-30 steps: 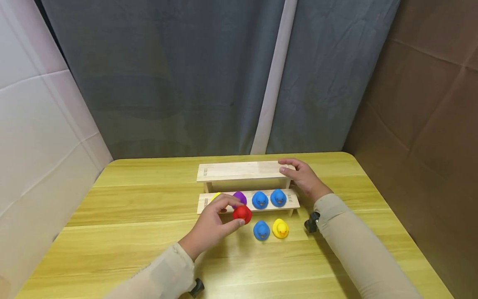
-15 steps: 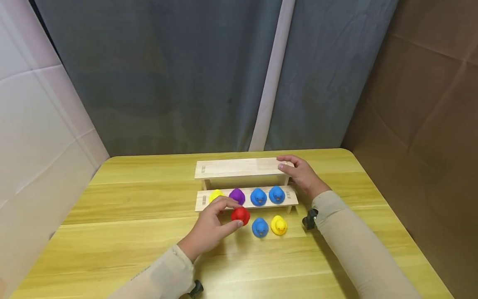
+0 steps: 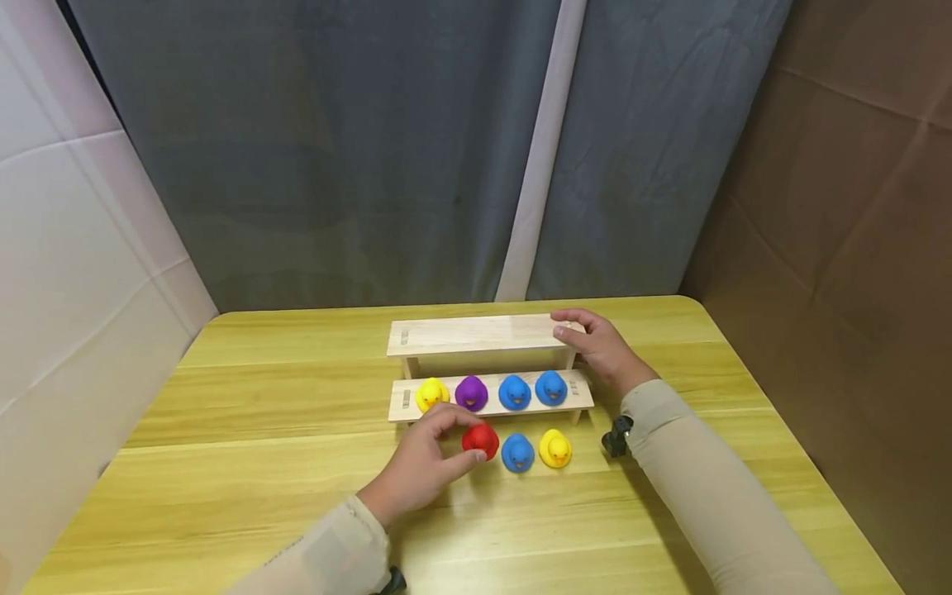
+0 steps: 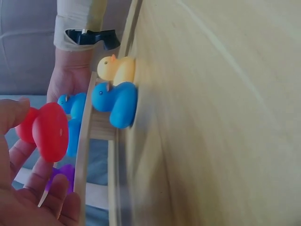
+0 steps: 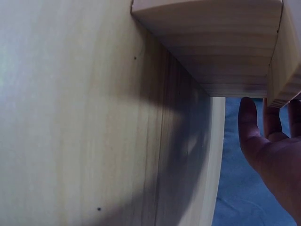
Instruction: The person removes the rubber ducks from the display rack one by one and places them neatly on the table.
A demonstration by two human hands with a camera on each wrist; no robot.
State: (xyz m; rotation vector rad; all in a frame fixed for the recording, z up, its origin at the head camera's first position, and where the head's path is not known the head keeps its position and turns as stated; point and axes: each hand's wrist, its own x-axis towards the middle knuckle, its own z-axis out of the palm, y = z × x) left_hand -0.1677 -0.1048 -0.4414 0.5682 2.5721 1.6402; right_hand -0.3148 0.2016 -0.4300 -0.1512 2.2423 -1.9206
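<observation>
My left hand (image 3: 421, 463) pinches a red rubber duck (image 3: 480, 441) between thumb and fingers, just in front of the lower step of a wooden rack (image 3: 439, 410). In the left wrist view the red duck (image 4: 51, 132) is off the tabletop. Beside it on the table sit a blue duck (image 3: 518, 454) and a yellow duck (image 3: 555, 449). Lined up on the lower step are a yellow duck (image 3: 432, 395), a purple duck (image 3: 472, 394) and two blue ducks, one blue duck (image 3: 551, 387) at the right end. My right hand (image 3: 606, 351) grips the right end of the upper step (image 3: 476, 333).
The wooden table (image 3: 260, 463) spreads out around the rack. A grey curtain (image 3: 335, 165) hangs behind its far edge, a white cloth (image 3: 82, 215) at the left and a brown cloth (image 3: 840, 190) at the right.
My left hand has moved the red duck slightly toward me and down, uncovering the yellow and purple ducks on the lower step. The right hand keeps its place on the rack.
</observation>
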